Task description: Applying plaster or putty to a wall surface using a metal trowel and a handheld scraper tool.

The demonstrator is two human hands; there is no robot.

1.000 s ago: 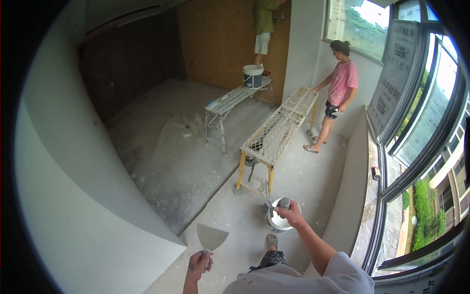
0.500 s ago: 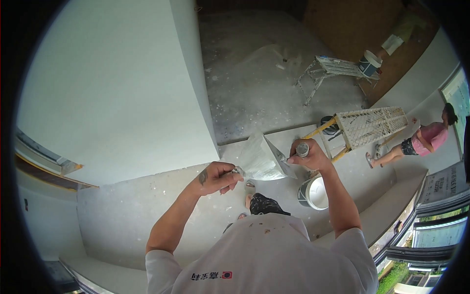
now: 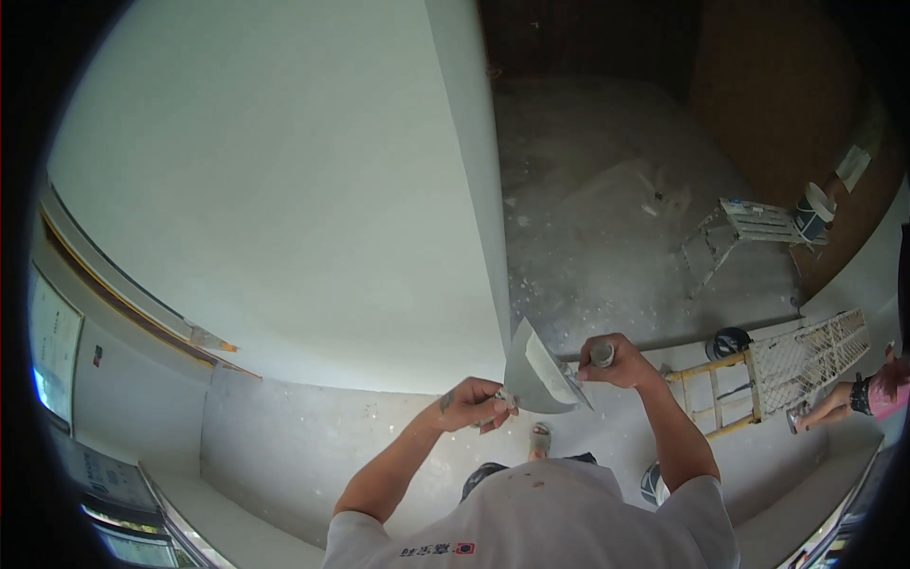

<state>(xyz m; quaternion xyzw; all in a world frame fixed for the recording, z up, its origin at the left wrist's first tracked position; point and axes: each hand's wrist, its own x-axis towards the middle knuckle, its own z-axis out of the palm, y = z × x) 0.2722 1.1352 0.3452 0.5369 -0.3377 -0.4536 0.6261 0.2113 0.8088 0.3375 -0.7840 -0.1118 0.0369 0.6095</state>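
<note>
My left hand (image 3: 472,406) is closed around the grip of a wide grey putty knife (image 3: 527,387). In my right hand (image 3: 621,362) is a second putty knife, its rounded handle end (image 3: 602,355) sticking up out of the fist. The two blades come together in front of my chest, at about the corner of the white wall. White putty (image 3: 550,368) lies in a band between them. How far the blades touch is hard to make out. My fingers hide most of the left grip.
A white wall (image 3: 284,209) rises ahead on the left, ending at a corner. To the right stand a yellow-framed platform (image 3: 806,360), a dark bucket (image 3: 728,343) and a partly visible co-worker (image 3: 889,387). Farther off, a bucket (image 3: 815,211) sits on a spattered bench (image 3: 758,220).
My view has swung left and up, so the wall fills more of it. Both hands with their knives now appear lower and farther right; the bucket by my feet is mostly hidden.
</note>
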